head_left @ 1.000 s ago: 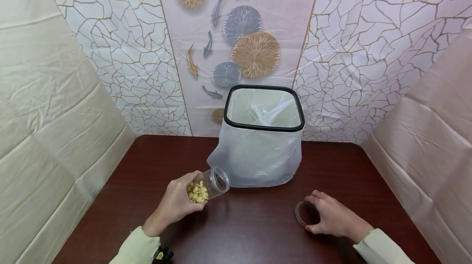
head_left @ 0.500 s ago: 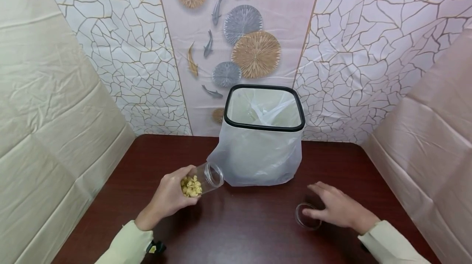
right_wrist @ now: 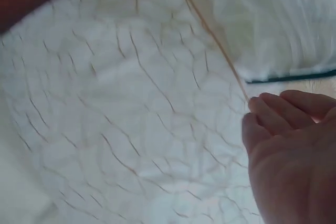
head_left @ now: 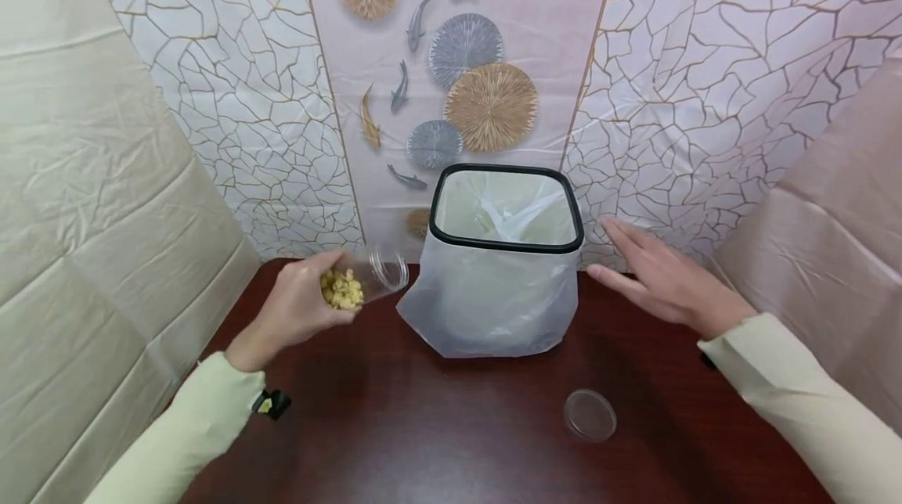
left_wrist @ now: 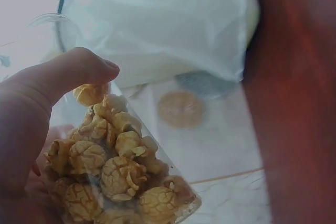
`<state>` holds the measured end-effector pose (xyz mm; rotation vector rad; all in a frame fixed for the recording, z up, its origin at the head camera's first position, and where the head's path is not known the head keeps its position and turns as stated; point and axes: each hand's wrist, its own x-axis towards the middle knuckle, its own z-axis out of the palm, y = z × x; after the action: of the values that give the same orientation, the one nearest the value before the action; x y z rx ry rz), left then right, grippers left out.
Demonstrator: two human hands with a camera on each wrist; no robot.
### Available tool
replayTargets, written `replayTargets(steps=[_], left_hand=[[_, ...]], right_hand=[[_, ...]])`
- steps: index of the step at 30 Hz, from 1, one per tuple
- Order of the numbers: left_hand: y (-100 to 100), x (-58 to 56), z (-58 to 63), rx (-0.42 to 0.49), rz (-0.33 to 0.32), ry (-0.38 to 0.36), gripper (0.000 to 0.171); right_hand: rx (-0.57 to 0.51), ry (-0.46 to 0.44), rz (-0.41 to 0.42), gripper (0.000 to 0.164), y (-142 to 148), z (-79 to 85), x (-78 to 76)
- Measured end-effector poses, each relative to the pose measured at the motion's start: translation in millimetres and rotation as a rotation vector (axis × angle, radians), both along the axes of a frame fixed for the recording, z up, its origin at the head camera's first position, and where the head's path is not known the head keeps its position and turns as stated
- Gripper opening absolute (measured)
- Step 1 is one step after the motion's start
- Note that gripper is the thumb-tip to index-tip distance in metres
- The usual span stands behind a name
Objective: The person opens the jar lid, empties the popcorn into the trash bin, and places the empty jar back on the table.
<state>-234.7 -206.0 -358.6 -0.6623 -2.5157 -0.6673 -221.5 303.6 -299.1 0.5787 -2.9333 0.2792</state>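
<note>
My left hand (head_left: 299, 293) grips a clear jar (head_left: 373, 273) that tilts with its open mouth toward the right. Caramel-coloured popcorn (left_wrist: 123, 174) lies in the bottom part of the jar, as the left wrist view shows up close. My right hand (head_left: 662, 277) is raised with straight fingers, holding nothing, to the right of a bin (head_left: 500, 293) lined with a white bag. In the right wrist view the fingertips (right_wrist: 257, 121) overlap the backdrop just below the bin's dark rim. A round clear lid (head_left: 590, 415) lies flat on the table at the right front.
The bin stands at the back middle of the dark red-brown table (head_left: 451, 418), its black rim (head_left: 507, 246) open upward. Behind it hangs a patterned backdrop (head_left: 641, 97). Beige cloth walls (head_left: 92, 253) slope along both sides.
My right hand has let go of the lid, leaving it on the table, and risen beside the bin. My left hand has lifted the jar up and to the left.
</note>
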Motion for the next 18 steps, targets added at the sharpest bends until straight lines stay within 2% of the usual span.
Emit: replayTargets(steps=[4, 8, 13, 18], left_hand=[[3, -12.6, 29.0, -0.050, -0.015, 0.043, 0.079], [10, -23.5, 53.5, -0.109, -0.035, 0.076, 0.074], [20, -35.6, 78.3, -0.164, -0.051, 0.079, 0.069], [27, -45.3, 96.7, -0.222, -0.054, 0.084, 0.076]], right_hand=[[0.035, 0.018, 0.040, 0.086, -7, 20.5, -18.4], [0.071, 0.008, 0.070, 0.087, -16, 30.5, -33.0], [0.110, 0.020, 0.115, 0.085, -27, 30.9, -43.6], [0.129, -0.016, 0.097, 0.087, -35, 23.4, -49.2]])
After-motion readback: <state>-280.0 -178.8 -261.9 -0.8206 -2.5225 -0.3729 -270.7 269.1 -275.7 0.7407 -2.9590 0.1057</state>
